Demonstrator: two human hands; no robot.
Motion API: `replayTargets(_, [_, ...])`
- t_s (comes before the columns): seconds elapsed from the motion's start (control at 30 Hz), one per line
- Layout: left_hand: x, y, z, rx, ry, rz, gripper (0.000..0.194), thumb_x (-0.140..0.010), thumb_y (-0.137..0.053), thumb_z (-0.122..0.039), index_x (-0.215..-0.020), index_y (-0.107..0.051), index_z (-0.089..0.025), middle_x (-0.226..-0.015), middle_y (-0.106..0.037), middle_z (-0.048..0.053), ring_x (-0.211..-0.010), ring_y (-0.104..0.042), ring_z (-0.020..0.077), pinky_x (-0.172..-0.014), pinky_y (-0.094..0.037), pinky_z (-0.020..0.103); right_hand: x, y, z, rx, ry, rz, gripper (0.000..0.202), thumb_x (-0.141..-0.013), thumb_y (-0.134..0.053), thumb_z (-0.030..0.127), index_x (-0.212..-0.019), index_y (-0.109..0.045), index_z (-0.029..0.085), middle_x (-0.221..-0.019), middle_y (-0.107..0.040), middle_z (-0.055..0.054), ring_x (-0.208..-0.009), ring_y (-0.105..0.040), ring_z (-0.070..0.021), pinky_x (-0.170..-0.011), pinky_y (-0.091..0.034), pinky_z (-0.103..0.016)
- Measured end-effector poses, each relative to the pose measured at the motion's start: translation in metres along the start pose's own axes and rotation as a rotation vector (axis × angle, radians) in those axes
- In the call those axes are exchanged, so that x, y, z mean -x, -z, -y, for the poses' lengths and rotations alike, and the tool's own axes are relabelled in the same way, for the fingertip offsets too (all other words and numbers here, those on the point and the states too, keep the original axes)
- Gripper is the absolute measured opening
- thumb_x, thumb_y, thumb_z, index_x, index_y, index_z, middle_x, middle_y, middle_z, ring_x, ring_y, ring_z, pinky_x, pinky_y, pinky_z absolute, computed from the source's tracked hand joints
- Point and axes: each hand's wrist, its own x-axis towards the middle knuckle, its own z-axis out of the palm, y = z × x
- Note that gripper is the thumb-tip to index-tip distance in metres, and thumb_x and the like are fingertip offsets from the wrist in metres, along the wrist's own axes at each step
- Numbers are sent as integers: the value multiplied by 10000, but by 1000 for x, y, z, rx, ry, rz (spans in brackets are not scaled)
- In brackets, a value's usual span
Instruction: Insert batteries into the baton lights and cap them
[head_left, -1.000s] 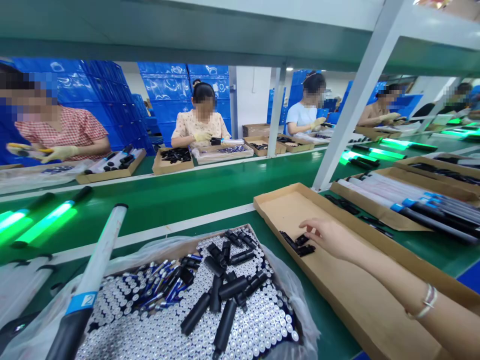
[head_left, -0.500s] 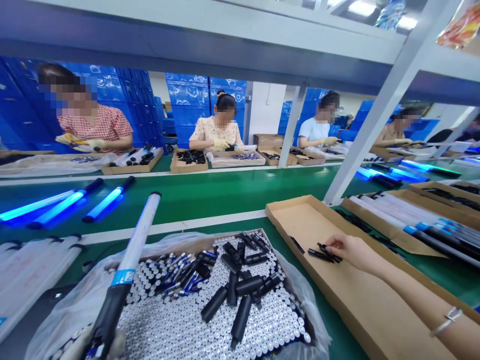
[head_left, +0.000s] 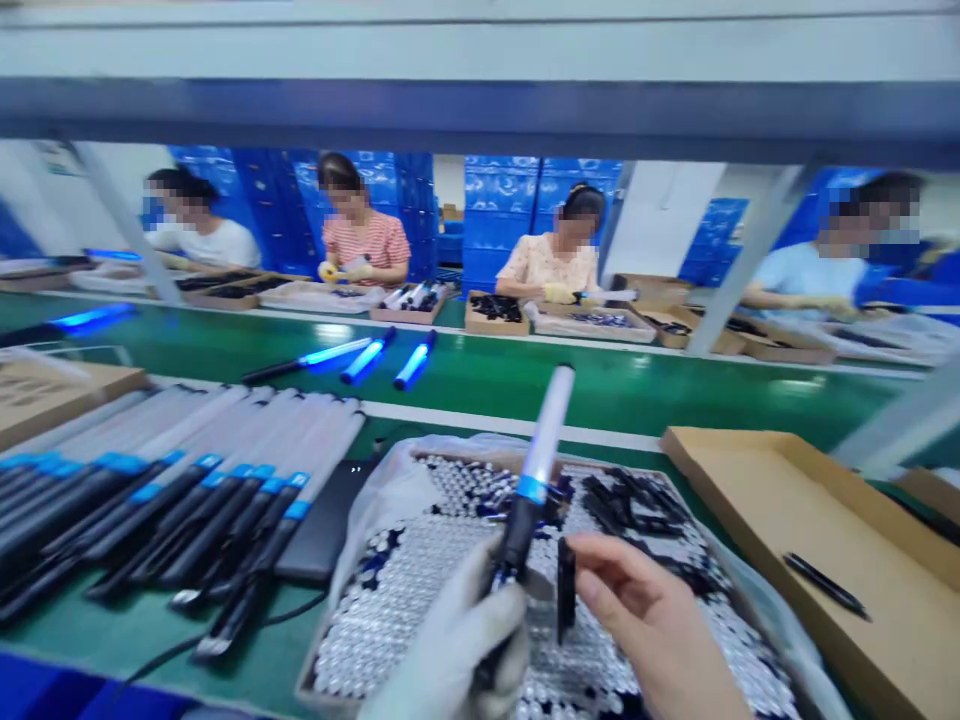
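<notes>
In the head view, my gloved left hand (head_left: 465, 630) is closed around the black handle of a light stick (head_left: 547, 430). This stick has a whitish clear tube and a blue band, and it tilts up and away from me. Between the thumb and fingers of my bare right hand (head_left: 660, 620) is a narrow black plastic cover (head_left: 565, 590), upright beside the handle and apart from it. Beneath both hands, many silver-ended batteries (head_left: 405, 610) stand packed in a box lined with clear plastic (head_left: 364, 500). Black plastic parts (head_left: 630, 500) lie on top of them.
Finished-looking light sticks (head_left: 247, 500) lie in a row at left, near a dark flat device (head_left: 322, 530). A cardboard tray (head_left: 750, 470) at right holds black strips (head_left: 825, 585). Lit blue sticks (head_left: 367, 360) rest on the green belt (head_left: 480, 375). Several co-workers sit opposite.
My right hand has left the cardboard tray with a black cover and come beside the light stick. The view has swung left, showing more sticks there.
</notes>
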Motion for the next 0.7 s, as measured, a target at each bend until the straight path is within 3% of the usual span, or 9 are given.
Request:
replayTargets(0.07, [1, 5, 4, 59, -20, 87, 865, -708, -737, -552, -1391, -329, -212, -512, -432, -86, -386, -302, 30, -369, -172, 134, 3, -33, -8, -61, 13, 19, 390, -764, -705, 537, -931, -762, 189, -882, -751, -99, -783, -722, -194, -694, -602, -233])
replayTargets(0.13, [3, 11, 5, 93, -56, 92, 896, -695, -765, -463, -1419, -298, -216, -502, -442, -90, -379, -306, 35, -360, -191, 130, 3, -49, -17, -49, 29, 15, 377, -764, -711, 540, -878, -772, 186, -912, -748, -106, -835, -719, -204, -735, -603, -240])
replayTargets(0.23, [6, 15, 2, 27, -107, 10, 831, -740, -722, -369, -1437, -299, -206, -477, -446, -90, -373, -308, 40, -358, -242, 122, -1, -52, -24, 25, 86, 20, 373, -775, -695, 549, -834, -779, 190, -978, -740, -109, -903, -707, -212, -778, -599, -246])
replayTargets(0.37, [5, 11, -5, -137, -153, -186, 690, -796, -663, -282, -1412, -359, -223, -532, -464, -85, -387, -360, 43, -351, -275, 115, -7, -42, -14, 224, 107, -17, 363, -809, -653, 524, -962, -781, 222, -1025, -739, -79, -893, -709, -196, -733, -595, -218])
replayTargets(0.43, [3, 9, -4, -161, -205, -185, 678, -820, -663, -335, -1415, -354, -236, -572, -474, -83, -380, -360, 33, -353, -283, 120, -7, -39, -2, 316, 145, -34, 332, -795, -664, 517, -921, -788, 236, -964, -746, -56, -840, -708, -186, -729, -592, -218])
replayTargets(0.57, [1, 5, 4, -103, -271, -205, 747, -870, -451, -670, -1458, -322, -227, -590, -474, -57, -374, -363, 38, -347, -269, 129, 0, -40, 20, 366, 198, -189, 285, -812, -642, 514, -854, -778, 267, -790, -734, -10, -732, -695, -155, -683, -577, -193])
replayTargets(0.7, [4, 0, 6, -49, -319, -196, 747, -889, -356, -694, -1467, -357, -220, -623, -515, -20, -402, -429, 51, -367, -326, 135, 6, -45, 24, 344, 330, -145, 186, -825, -648, 404, -806, -761, 258, -800, -740, 3, -698, -706, -142, -637, -577, -164])
